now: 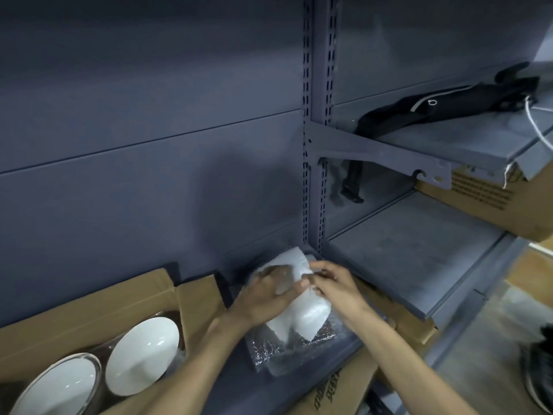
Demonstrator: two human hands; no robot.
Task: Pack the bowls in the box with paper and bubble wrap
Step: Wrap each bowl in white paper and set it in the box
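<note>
Two bowls point(125, 363) sit in the box point(89, 298) at the shelf's point(227, 393) left edge; left hand point(269, 295) and right hand point(335, 289) grip the wrapped bundle point(302, 319) on bubble wrap point(287, 351).

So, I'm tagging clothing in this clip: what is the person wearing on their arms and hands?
Nothing that shows. The left hand and right hand are bare, with no gloves, and both forearms are uncovered right to the frame's edge. No watch, ring or wristband can be made out.

Glossy white ceramic bowls point(143, 356), matt brown cardboard box point(89, 307), crinkly clear bubble wrap point(287, 348), matt grey metal shelf point(419, 253).
</note>
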